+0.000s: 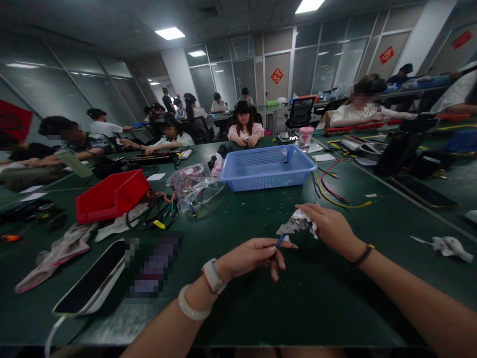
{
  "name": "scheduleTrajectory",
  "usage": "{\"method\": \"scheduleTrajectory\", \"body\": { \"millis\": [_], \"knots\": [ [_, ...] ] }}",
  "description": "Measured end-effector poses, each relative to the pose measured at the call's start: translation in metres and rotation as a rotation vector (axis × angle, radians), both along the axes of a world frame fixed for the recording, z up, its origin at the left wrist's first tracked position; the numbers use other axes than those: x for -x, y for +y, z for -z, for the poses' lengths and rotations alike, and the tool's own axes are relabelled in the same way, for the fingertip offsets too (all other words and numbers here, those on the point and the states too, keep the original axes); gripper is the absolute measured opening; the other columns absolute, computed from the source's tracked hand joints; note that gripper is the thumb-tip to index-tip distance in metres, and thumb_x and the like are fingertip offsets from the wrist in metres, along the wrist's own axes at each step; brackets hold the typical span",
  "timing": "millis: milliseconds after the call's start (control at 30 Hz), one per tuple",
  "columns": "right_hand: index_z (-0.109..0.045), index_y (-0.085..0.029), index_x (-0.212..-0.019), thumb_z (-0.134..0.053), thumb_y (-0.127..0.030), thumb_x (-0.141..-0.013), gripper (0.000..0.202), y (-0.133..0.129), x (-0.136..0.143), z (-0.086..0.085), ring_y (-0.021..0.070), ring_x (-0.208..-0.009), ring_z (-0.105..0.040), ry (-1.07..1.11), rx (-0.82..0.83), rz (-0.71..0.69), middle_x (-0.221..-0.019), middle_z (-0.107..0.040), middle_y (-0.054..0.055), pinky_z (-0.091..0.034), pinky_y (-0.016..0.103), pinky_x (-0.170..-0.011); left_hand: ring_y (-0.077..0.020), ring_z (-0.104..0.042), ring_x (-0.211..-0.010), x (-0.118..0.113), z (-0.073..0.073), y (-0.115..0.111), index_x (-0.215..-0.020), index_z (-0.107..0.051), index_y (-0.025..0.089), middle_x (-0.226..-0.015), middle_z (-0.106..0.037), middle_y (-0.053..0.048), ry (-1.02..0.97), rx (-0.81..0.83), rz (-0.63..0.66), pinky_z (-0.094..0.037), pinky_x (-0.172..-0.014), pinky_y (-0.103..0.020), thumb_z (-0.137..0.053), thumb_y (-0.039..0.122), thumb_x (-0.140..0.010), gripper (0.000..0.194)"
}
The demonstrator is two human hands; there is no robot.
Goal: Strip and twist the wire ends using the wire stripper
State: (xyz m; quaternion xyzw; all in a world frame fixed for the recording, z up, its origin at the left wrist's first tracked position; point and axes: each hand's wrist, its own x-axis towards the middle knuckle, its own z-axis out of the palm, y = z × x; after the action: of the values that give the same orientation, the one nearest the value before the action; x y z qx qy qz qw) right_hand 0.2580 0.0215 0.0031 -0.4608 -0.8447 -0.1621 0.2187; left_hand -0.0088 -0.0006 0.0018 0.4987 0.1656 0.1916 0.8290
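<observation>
Near the middle of the green table, my left hand pinches a thin blue piece between thumb and index finger, its other fingers curled below. To the right and a little higher, my right hand is closed on a crumpled white tissue, which shows dark marks or holes. The tissue's lower left edge hangs just above the tip of the blue piece; whether they touch is hard to tell. Small blue and white bits are scattered on the table beyond the hands.
Beyond the hands stands a blue mesh basket. Leftward are a clear bag of wires, a red bin, gloves and a white-cased device. Rightward lie coloured cables and another crumpled tissue. People sit at surrounding tables.
</observation>
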Motion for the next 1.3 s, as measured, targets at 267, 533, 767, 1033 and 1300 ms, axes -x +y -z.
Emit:
{"method": "scheduleTrajectory", "body": {
  "millis": [267,533,767,1033,1300],
  "knots": [
    [-0.049,-0.011,-0.13,-0.039,0.004,-0.075,0.058,0.0,0.009,0.002,0.0248,-0.114,-0.058,0.037,0.006,-0.01,-0.13,-0.058,0.016,-0.051,0.039,-0.09,-0.0145,-0.069,-0.07,-0.003,0.0,-0.002,-0.118,-0.063,0.013,-0.094,-0.069,-0.01,0.067,-0.032,0.018,-0.051,-0.069,-0.026,-0.062,0.029,-0.088,0.033],
    [-0.044,-0.012,-0.133,-0.038,0.001,-0.077,0.057,-0.002,0.013,0.002,0.0226,-0.096,-0.067,-0.006,0.076,-0.001,-0.141,-0.047,0.019,-0.057,0.036,-0.076,-0.0132,-0.069,-0.067,-0.006,-0.004,-0.006,-0.111,-0.067,0.014,-0.09,-0.071,-0.008,0.16,-0.031,-0.022,-0.052,-0.069,-0.025,-0.071,0.029,-0.08,0.035],
    [-0.049,-0.012,-0.125,-0.046,-0.001,-0.073,0.053,-0.009,0.02,0.0,0.0186,-0.071,-0.069,-0.08,0.133,0.117,-0.14,-0.05,0.016,-0.055,0.03,-0.058,-0.0145,-0.069,-0.067,-0.009,-0.006,-0.008,-0.11,-0.067,0.011,-0.088,-0.072,-0.009,0.225,-0.021,-0.11,-0.053,-0.07,-0.027,-0.074,0.027,-0.076,0.038],
    [-0.043,-0.009,-0.127,-0.041,0.002,-0.071,0.057,-0.007,0.024,0.005,0.0247,-0.104,-0.064,0.062,0.09,0.052,-0.131,-0.055,0.018,-0.055,0.036,-0.086,-0.0151,-0.069,-0.066,-0.012,-0.004,-0.011,-0.109,-0.068,0.01,-0.086,-0.072,-0.009,0.217,-0.011,-0.16,-0.054,-0.072,-0.03,-0.075,0.028,-0.074,0.04],
    [-0.034,-0.012,-0.137,-0.037,0.001,-0.073,0.065,-0.008,0.03,0.009,0.0265,-0.116,-0.056,0.092,-0.015,0.008,-0.134,-0.049,0.02,-0.05,0.043,-0.092,-0.0151,-0.07,-0.068,-0.011,-0.002,-0.009,-0.111,-0.068,0.012,-0.085,-0.072,-0.008,0.238,-0.04,-0.188,-0.053,-0.069,-0.027,-0.075,0.027,-0.074,0.041]
  ]
}}
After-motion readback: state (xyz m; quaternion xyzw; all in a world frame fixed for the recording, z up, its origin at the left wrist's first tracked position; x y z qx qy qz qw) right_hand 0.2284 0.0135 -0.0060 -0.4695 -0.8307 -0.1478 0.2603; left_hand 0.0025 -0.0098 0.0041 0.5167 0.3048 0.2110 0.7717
